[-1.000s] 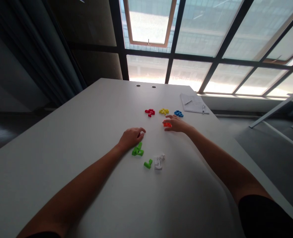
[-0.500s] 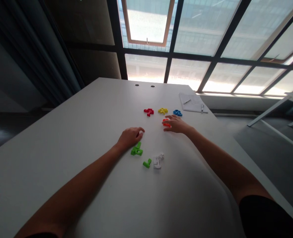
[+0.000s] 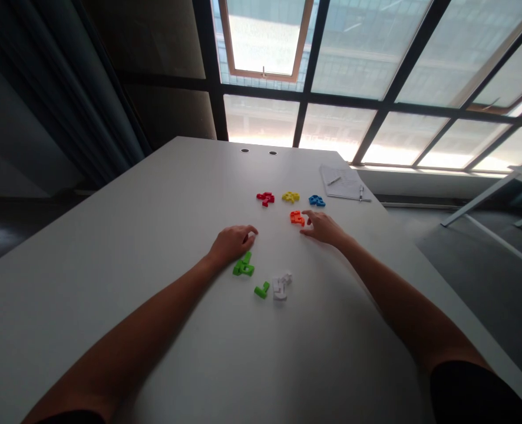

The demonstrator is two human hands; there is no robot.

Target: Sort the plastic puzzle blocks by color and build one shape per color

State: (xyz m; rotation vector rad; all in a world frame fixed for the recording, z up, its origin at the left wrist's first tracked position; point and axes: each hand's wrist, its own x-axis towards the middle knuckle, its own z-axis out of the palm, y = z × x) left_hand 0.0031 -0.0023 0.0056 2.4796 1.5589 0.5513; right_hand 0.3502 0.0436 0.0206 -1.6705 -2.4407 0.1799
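Observation:
My right hand (image 3: pixel 320 227) is open beside the right edge of an orange group of pieces (image 3: pixel 296 218), its fingers apart. On the left, my left hand (image 3: pixel 234 242) rests on the table with curved fingers, open and holding nothing. Just below it lie green pieces (image 3: pixel 243 265), with a smaller green piece (image 3: pixel 261 290) and white pieces (image 3: pixel 280 287) nearer me. Red pieces (image 3: pixel 266 198), yellow pieces (image 3: pixel 290 196) and blue pieces (image 3: pixel 317 201) form a row behind the orange ones.
The white table (image 3: pixel 155 206) reaches toward the windows. Papers (image 3: pixel 343 181) with pens lie at its back right. Two round holes show near the far edge. Another white table frame (image 3: pixel 482 194) stands at the right, and a dark curtain (image 3: pixel 66 88) hangs at the left.
My right hand has drawn back to the right, off the orange pieces, which now show fully. The left hand has stayed in place.

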